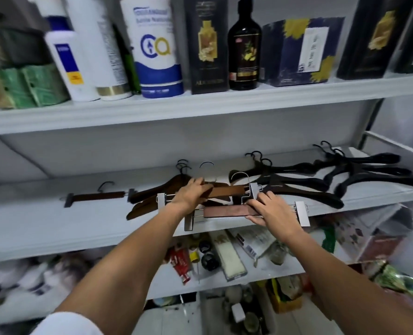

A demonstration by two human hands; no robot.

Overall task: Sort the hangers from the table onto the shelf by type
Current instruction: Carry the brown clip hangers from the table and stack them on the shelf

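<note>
— How far along are you?

— Well on, I'd judge. The middle shelf (55,228) holds a pile of black plastic hangers (360,175) at its right end, brown wooden coat hangers (152,189) in the middle, and one lone clip hanger (96,196) lying apart to the left. The bench is out of view, so I can't say what's left on it.

— And in your hands?

— Two more of the clip type. My left hand (191,194) curls its fingers over the wooden bar of the upper clip hanger (227,191), which lies across the coat hangers. My right hand (273,209) pinches the bar of the lower clip hanger (227,211), fingers on top, thumb beneath. It sits at the shelf's front edge, its metal clips reaching over the lip.

— Where's the room?

— The bare stretch to the left, around the lone clip hanger. The right is crowded up to the side rail (394,141), and the upper shelf (200,105) is overhead, so I'd slide both low and leftward.
</note>
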